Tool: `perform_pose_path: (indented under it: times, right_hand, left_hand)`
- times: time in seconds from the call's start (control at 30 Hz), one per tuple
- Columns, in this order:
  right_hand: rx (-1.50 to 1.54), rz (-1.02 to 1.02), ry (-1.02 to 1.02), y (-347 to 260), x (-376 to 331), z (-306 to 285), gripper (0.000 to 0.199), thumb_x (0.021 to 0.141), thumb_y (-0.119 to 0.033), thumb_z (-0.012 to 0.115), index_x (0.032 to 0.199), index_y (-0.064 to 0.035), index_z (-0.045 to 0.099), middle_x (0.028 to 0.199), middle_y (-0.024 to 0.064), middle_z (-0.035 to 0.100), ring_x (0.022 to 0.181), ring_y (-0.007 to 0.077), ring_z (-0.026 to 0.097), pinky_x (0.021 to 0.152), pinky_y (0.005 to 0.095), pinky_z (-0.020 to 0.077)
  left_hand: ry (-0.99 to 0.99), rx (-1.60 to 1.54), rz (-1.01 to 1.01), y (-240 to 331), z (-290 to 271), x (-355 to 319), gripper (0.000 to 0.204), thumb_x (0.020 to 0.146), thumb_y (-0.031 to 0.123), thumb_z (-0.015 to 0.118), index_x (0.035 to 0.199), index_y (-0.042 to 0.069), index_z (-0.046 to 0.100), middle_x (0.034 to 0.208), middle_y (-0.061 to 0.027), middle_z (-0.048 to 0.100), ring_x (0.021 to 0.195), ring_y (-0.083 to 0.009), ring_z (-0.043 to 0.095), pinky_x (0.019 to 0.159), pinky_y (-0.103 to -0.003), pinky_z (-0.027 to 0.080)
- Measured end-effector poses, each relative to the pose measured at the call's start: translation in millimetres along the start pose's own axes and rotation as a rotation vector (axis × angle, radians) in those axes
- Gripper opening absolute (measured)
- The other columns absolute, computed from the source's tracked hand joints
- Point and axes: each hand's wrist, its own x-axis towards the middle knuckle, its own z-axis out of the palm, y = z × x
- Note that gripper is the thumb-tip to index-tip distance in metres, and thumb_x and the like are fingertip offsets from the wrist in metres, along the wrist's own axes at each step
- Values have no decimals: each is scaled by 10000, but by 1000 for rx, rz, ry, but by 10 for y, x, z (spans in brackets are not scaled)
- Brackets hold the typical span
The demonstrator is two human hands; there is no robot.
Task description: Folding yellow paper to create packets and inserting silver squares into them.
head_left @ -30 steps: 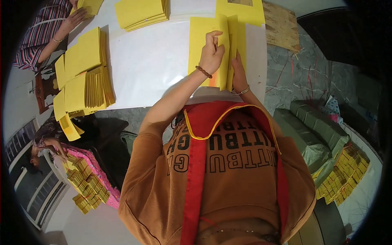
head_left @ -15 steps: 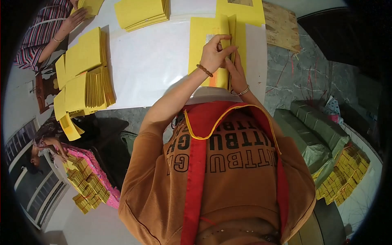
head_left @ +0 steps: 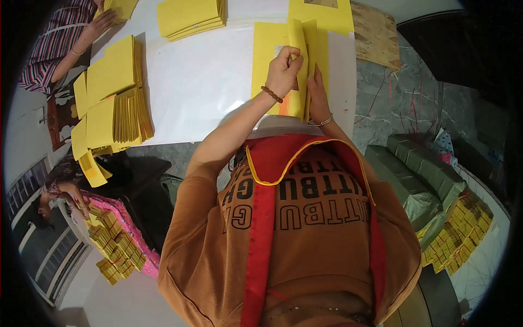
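Observation:
A yellow paper sheet (head_left: 297,41) stands half folded up from the yellow paper (head_left: 264,41) lying flat on the white table. At the raised fold, my left hand (head_left: 283,72) is closed with its fingers curled against the sheet's left face; the fingertips are partly hidden. My right hand (head_left: 317,98) rests along the right side of the raised paper, its visible fingers stretched upward and lying flat. An orange strip and a grey patch show on the paper beside my left hand.
Stacks of folded yellow paper (head_left: 111,71) line the left of the white table (head_left: 201,82), with another stack (head_left: 190,16) at the far side. Another person's hand (head_left: 103,24) touches yellow paper at far left. Green wrapped bundles (head_left: 406,169) lie at right.
My left hand has drawn slightly left, bringing the raised sheet with it, so the gap between the upright layers is wider. My right hand's fingers have straightened and moved apart from the left hand.

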Motion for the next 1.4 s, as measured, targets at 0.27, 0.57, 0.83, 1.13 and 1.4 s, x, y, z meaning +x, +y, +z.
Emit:
perform_pose_path:
  times: [0.27,0.57,0.83,1.13,1.4]
  right_hand:
    - [82,51,-7,31,-6,8,568,898,-192,415,1346,67,179,1374,182,274,1272,235,270,1034,304,216]
    - [61,55,6,156,15,2,616,900,-273,445,1337,73,184,1335,208,329,1252,255,316,1015,306,256]
    - [46,64,-10,47,13,11,590,925,-273,391,1341,79,167,1357,220,297,1273,261,287,1024,305,245]
    - [314,55,0,253,19,-16,552,958,-352,261,1376,-5,166,1372,112,279,1245,187,295,1024,303,241]
    - [171,-4,-2,103,3,-8,508,951,-268,248,1335,62,215,1370,180,278,1261,255,283,1037,321,214]
  left_hand:
    - [135,12,219,-8,53,-15,150,858,64,480,993,3,501,572,5,385,428,-65,414,362,-226,364]
    - [-2,130,111,-35,36,11,359,771,101,650,1101,3,549,563,27,401,458,-45,411,412,-210,362]
    - [-18,11,121,-26,35,1,370,756,80,670,1091,-2,535,543,29,401,411,-46,422,361,-210,356]
    - [-45,-49,6,49,31,-24,303,785,85,638,1057,-7,541,534,16,404,379,-66,427,342,-225,357]
    - [-3,35,7,-73,-1,-2,152,838,110,558,933,-6,538,538,19,406,417,-58,418,388,-232,350]
